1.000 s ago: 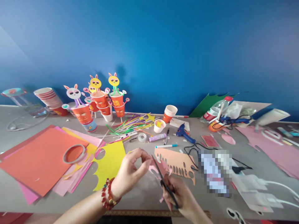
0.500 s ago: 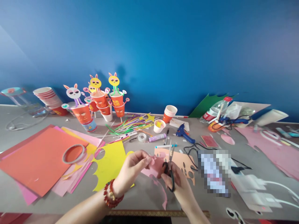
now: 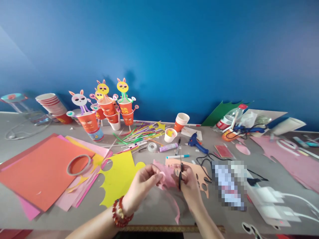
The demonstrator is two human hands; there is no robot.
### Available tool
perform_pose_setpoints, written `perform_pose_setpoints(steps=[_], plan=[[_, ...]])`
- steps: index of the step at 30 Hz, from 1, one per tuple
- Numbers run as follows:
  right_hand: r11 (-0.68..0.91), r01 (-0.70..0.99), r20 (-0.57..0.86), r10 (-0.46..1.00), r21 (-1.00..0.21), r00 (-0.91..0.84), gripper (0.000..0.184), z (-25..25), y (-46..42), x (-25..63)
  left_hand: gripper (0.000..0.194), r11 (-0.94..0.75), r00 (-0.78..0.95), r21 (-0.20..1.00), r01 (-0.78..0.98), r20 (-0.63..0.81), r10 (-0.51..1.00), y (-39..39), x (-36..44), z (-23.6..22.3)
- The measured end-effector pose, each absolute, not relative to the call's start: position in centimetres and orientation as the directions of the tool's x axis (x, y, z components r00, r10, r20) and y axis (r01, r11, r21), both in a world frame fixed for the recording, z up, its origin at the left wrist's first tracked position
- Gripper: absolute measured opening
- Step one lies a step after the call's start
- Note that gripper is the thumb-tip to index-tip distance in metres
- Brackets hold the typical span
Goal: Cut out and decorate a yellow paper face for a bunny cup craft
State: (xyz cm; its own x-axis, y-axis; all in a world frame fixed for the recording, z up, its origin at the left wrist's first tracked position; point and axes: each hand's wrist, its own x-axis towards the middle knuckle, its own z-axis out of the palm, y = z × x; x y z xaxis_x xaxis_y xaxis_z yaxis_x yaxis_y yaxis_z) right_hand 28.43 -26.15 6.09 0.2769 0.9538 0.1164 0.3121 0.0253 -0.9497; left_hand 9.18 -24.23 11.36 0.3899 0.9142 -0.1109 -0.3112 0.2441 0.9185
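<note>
My left hand (image 3: 143,182), with a red bead bracelet (image 3: 119,212) at the wrist, pinches a small pink paper circle (image 3: 162,176) between thumb and fingers. Black-handled scissors (image 3: 180,180) are in my right hand (image 3: 191,187), fingers wrapped round the handles and blades pointing away. Between the hands is a scrap of pink paper (image 3: 169,171); whether the right fingers touch it, I cannot tell. A curled pink strip (image 3: 176,207) trails below it. Peach paper with cut-out holes (image 3: 203,181) lies partly under my right hand. Left of my hands lies yellow paper with scalloped edges (image 3: 117,176).
Coloured sheets (image 3: 47,169) and a tape roll (image 3: 79,165) lie at left. Rabbit-faced paper cups (image 3: 87,122) stand behind. Pipe cleaners (image 3: 139,134), a white cup (image 3: 170,135) and a blue glue gun (image 3: 196,143) fill the middle. A power strip (image 3: 269,205) with cables sits right.
My right hand and the scissors have turned and shifted slightly up; the blades now show edge-on. The pink circle shows more plainly in my left fingers.
</note>
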Motion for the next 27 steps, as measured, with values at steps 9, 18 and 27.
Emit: perform_pose_setpoints(steps=[9,18,27], plan=[[-0.096,0.639,-0.047,0.995,-0.763,0.093,0.048,5.2,-27.4,28.3,0.032,0.239,0.263,0.925,-0.297,-0.161,0.951,-24.2,5.5,9.8],[0.095,0.842,0.064,0.995,-0.531,-0.071,0.037,5.0,-28.7,26.5,0.033,0.236,0.197,0.946,-0.221,-0.194,0.961,-23.9,1.5,8.1],[0.097,0.898,0.233,0.973,-0.430,0.006,0.036,6.0,-26.9,30.2,0.035,0.206,0.301,0.963,-0.177,-0.146,0.942,-23.4,2.4,9.3]])
